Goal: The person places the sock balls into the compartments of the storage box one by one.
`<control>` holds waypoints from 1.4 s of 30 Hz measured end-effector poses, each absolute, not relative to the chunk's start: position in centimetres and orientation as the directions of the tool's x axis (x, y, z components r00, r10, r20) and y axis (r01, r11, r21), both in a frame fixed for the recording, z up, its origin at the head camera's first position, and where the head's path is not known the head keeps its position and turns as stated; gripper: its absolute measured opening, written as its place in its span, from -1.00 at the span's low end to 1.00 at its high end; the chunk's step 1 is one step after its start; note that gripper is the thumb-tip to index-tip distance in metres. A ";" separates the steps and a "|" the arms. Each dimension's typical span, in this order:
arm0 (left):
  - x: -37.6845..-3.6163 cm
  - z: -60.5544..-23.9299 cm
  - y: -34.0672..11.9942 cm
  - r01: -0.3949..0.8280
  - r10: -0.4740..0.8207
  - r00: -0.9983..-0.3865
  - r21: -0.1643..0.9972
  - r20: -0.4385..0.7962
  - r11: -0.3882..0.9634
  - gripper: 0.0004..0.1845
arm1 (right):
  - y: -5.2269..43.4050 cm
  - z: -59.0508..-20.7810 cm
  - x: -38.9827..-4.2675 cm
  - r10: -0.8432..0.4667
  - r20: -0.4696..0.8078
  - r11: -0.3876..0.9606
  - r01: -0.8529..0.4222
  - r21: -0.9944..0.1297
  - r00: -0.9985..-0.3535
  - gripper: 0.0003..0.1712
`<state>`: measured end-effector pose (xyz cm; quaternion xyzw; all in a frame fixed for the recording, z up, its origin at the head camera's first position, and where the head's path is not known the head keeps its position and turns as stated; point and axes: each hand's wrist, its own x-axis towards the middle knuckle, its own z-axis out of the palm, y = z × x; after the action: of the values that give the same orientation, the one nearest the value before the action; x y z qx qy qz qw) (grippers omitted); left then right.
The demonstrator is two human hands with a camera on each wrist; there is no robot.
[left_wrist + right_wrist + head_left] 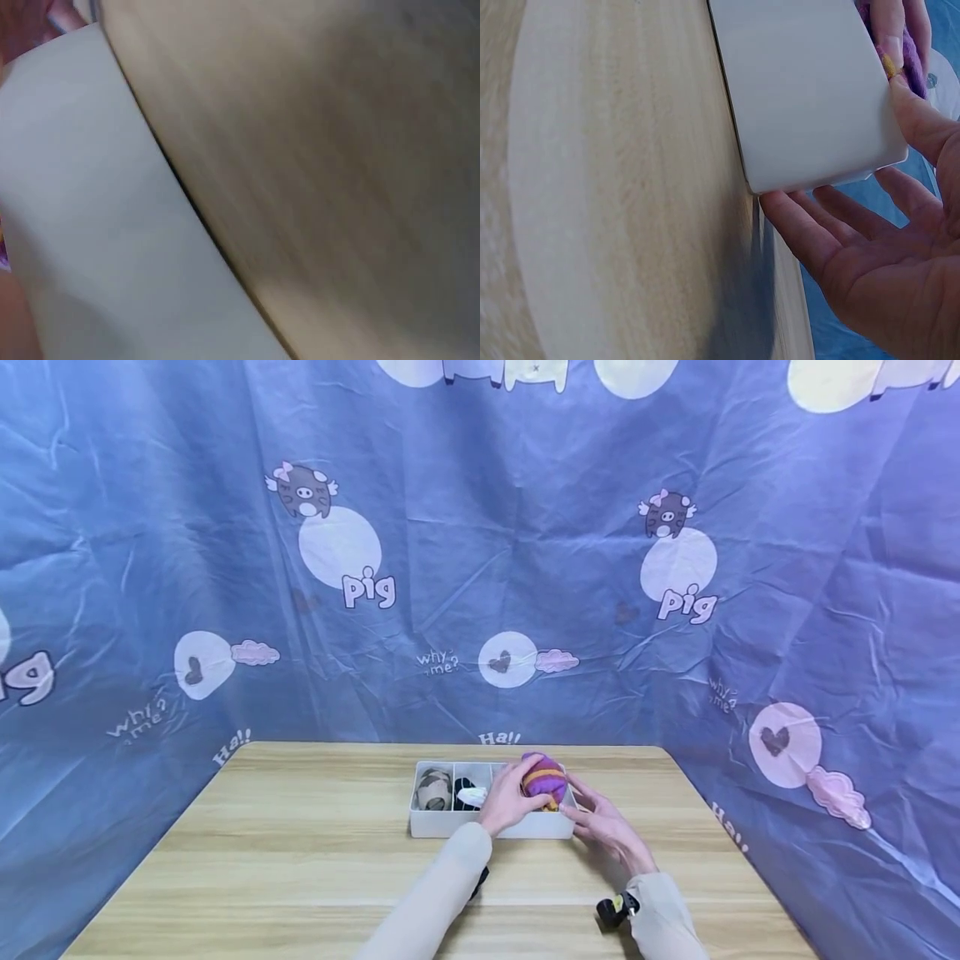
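**Over the right-hand compartment, a soft purple bundle goes between two hands**

At the far middle of a wooden table (300, 860), a person's left hand (506, 802) curls its fingers against the near side of a purple sock ball with orange stripes (545, 778), which sits at the right end of a white divided box (450, 825) — whether it rests inside the last compartment or is held just above it cannot be told from the head view. The right hand (611, 831) lies spread and relaxed at the box's right corner, fingers straight, thumb reaching toward the bundle; the right wrist view shows its fingertips (795, 221) just touching the box's corner, with nothing pinched.

The bundle looks light, soft and springy — likely to squash under pressure and to unroll if taken by a loose fold. The safest hold would seem to be a cupped grip round its middle. The box is thin-walled, probably light plastic, and may slide if pushed.

Two other compartments already hold rolled socks — a brownish patterned roll (434, 789) at the left, a black-and-white one (468, 794) in the middle. Open tabletop lies to the left, right and front; behind, a blue pig-printed cloth (480, 568) closes in near the table's far edge.
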<state>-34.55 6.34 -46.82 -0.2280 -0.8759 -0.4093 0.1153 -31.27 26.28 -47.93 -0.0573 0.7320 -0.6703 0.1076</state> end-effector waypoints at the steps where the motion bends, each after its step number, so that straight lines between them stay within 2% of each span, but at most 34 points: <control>1: -34.5 -46.9 6.5 0.496 0.309 -0.868 0.643 0.389 0.584 -0.26 | 26.3 -47.9 -31.3 -0.228 -0.082 0.090 0.063 -0.994 -0.970 -0.10; 7: -34.2 -47.4 6.8 0.505 0.322 -0.854 0.500 0.409 0.703 -0.34 | 26.1 -47.9 -31.3 -0.275 -0.070 0.095 0.046 -0.994 -0.959 -0.11; 12: -34.3 -47.4 6.6 0.497 0.306 -0.856 0.501 0.416 0.709 -0.44 | 26.0 -47.8 -31.6 -0.264 -0.070 0.085 0.050 -0.995 -0.962 -0.13; 22: -34.2 -47.2 5.9 0.477 0.286 -0.875 0.592 0.391 0.650 -0.43 | 25.7 -47.7 -31.6 -0.258 -0.083 0.101 0.058 -0.993 -0.963 -0.12; 32: -34.1 -46.9 5.1 0.528 0.242 -0.848 0.715 0.471 0.459 -0.66 | 26.0 -47.7 -31.4 -0.228 -0.097 0.113 0.073 -0.991 -0.969 -0.11; 42: -33.5 -46.6 2.1 0.520 0.156 -0.852 0.776 0.499 0.357 -0.71 | 25.9 -47.5 -31.1 -0.225 -0.094 0.128 0.066 -0.990 -0.970 -0.11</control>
<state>-33.54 2.13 -46.58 -0.2098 -0.8053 -0.5269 0.1724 -31.14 25.93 -47.50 -0.0534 0.7428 -0.6582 0.1106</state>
